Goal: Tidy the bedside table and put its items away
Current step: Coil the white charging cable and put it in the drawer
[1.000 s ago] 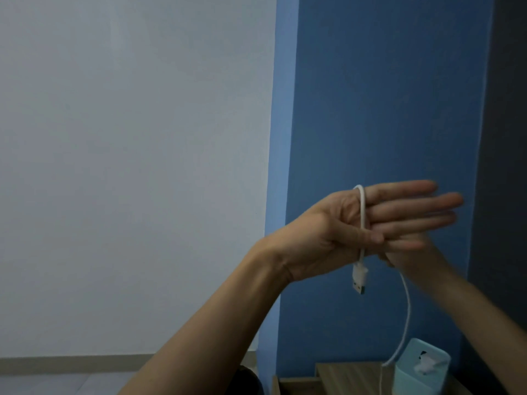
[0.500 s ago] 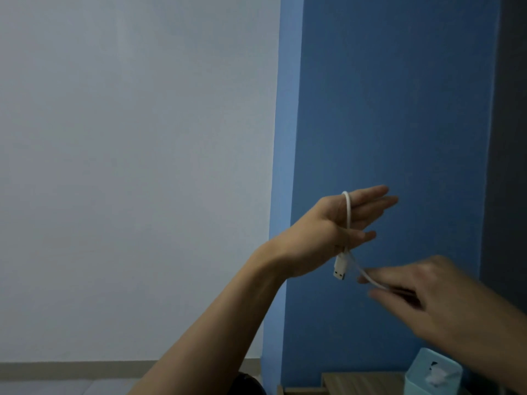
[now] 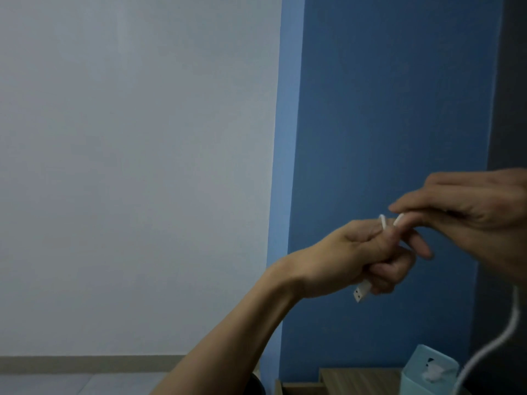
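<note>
1. A pale grey-white wall [image 3: 137,166] fills the left half of the view, with a beige skirting strip [image 3: 85,362] along its foot.
2. A blue wall [image 3: 385,109] takes up most of the right half, and a dark panel [image 3: 510,81] edges it on the far right.
3. The left hand [image 3: 368,258] is raised in front of the blue wall. Its fingers are curled into a fist and clamped round the white cable [image 3: 382,222], which loops over the top of the forefinger.
4. The right hand [image 3: 470,206] sits just above and to the right, touching the left fingertips. Its fingers lie close together, and thumb and forefinger pinch the cable, though blur hides the exact grip.
5. A wooden bedside table [image 3: 356,379] shows at the bottom edge, well below both hands.
6. A teal tissue box [image 3: 419,374] stands on the table with white tissue poking from its top.
7. The rest of the cable hangs below the right hand, curving down past the box.
8. The USB plug [image 3: 361,292] sticks out beneath the left fist.
</note>
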### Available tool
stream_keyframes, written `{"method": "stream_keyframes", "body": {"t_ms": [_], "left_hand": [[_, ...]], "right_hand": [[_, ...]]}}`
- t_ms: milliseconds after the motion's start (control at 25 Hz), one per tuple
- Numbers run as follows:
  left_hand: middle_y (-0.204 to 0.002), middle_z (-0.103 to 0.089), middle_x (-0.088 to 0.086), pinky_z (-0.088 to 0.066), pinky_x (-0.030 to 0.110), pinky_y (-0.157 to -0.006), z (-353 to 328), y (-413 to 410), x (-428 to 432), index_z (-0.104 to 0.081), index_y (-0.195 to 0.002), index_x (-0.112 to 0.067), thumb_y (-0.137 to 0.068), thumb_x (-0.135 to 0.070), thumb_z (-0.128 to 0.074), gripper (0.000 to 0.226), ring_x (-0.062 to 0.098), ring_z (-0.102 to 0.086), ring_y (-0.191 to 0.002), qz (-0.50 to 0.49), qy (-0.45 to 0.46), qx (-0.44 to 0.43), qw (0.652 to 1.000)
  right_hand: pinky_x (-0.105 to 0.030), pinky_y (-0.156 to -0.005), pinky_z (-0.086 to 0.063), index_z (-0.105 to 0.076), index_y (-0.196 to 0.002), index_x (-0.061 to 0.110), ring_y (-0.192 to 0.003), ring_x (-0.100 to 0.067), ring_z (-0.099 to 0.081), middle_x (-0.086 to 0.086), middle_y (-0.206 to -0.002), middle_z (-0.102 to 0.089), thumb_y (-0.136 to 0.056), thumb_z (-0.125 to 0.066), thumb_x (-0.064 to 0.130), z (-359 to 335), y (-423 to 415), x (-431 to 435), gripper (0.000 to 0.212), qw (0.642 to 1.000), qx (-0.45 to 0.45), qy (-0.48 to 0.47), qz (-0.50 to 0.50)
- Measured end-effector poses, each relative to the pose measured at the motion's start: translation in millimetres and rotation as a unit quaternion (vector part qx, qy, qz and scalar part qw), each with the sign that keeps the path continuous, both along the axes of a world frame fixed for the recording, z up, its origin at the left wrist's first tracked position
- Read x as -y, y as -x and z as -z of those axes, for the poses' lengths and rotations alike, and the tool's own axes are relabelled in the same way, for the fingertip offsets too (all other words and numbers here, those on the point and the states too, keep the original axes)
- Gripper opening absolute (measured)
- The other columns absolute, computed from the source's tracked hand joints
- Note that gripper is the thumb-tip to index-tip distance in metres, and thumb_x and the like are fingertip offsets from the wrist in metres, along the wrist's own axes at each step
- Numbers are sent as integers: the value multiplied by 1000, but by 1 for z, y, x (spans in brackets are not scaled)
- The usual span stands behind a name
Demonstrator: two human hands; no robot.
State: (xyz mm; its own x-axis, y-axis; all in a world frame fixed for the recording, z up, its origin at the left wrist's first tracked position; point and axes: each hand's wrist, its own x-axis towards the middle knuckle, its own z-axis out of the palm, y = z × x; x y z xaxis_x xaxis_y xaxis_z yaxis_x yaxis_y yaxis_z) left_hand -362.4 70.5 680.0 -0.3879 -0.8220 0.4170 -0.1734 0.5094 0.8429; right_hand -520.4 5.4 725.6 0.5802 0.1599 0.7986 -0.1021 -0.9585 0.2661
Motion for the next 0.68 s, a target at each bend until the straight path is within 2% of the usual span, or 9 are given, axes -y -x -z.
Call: {"method": "stream_keyframes", "body": {"t_ms": [80, 160, 200, 320, 400, 480, 520, 600, 680], "left_hand": [[-61, -56, -1, -42, 18, -60, 0, -2, -2, -43, -122, 13, -97, -3, -23, 36, 2, -48, -55, 25, -1, 31, 999], [-85, -63, 34, -47, 23, -75, -1, -6, -2, -35, -125, 23, -92, 11, -26, 36, 12, -60, -75, 60, 3, 50, 997], [-87, -64, 34, -46, 21, -75, -2, -7, -3, -35, -124, 25, -91, 12, -26, 36, 11, -60, -75, 71, -1, 53, 996], [-59, -58, -6, -33, 15, -52, 1, 1, -4, -33, -126, 24, -98, -10, -19, 46, 1, -38, -44, 59, -11, 3, 998], [-57, -61, 4, -31, 12, -43, 5, 1, -2, -28, -131, 21, -100, -17, -15, 51, 2, -43, -38, 46, 6, -15, 999], [-92, -58, 44, -46, 12, -54, 3, 0, -4, -20, -138, 16, -99, 0, -17, 43, 31, -70, -69, 84, 22, -16, 996], [-114, -43, 54, -51, 17, -70, -1, 1, -9, -17, -139, 16, -95, 11, -18, 45, 48, -60, -98, 110, 19, -13, 994], [-136, -17, 53, -48, 28, -93, -5, 1, -16, -14, -140, 18, -86, 24, -20, 55, 49, -27, -126, 137, 24, -29, 990], [-144, -12, 45, -44, 31, -101, -6, 0, -16, -14, -140, 17, -81, 28, -21, 61, 41, -20, -133, 131, 33, -52, 989]], "right_hand": [[-19, -52, -39, -75, -81, 16, -54, -3, -52, 19, -66, -59, -90, -44, 49, 3, -2, 4, 46, 1000, 21, 10, -1], [-17, -53, -37, -74, -79, 16, -55, -7, -50, 11, -64, -61, -86, -49, 49, 2, -4, 5, 42, 999, 50, 1, -13], [-15, -53, -35, -74, -77, 17, -54, -8, -48, 11, -63, -60, -83, -53, 47, 1, -6, 5, 38, 998, 61, -5, -22], [-14, -50, -36, -73, -72, 15, -53, -8, -51, 12, -60, -61, -77, -62, 39, -1, -13, 11, 27, 995, 72, -43, -57], [-17, -48, -42, -72, -71, 17, -55, -7, -56, 15, -57, -62, -75, -63, 36, 1, -17, 16, 21, 985, 84, -115, -99], [-16, -48, -43, -71, -68, 20, -54, -7, -57, 11, -63, -65, -74, -65, 31, 5, -22, 20, 14, 966, 108, -197, -126], [-13, -47, -42, -71, -65, 20, -52, -6, -56, 11, -62, -66, -75, -67, 26, 8, -25, 22, 12, 954, 116, -239, -136], [-10, -44, -41, -70, -62, 19, -48, -6, -54, 4, -56, -63, -79, -67, 12, 17, -31, 22, 19, 925, 116, -323, -161], [-9, -42, -41, -67, -57, 20, -44, -5, -54, 2, -50, -62, -85, -58, 1, 29, -37, 23, 36, 897, 97, -393, -176]]}}
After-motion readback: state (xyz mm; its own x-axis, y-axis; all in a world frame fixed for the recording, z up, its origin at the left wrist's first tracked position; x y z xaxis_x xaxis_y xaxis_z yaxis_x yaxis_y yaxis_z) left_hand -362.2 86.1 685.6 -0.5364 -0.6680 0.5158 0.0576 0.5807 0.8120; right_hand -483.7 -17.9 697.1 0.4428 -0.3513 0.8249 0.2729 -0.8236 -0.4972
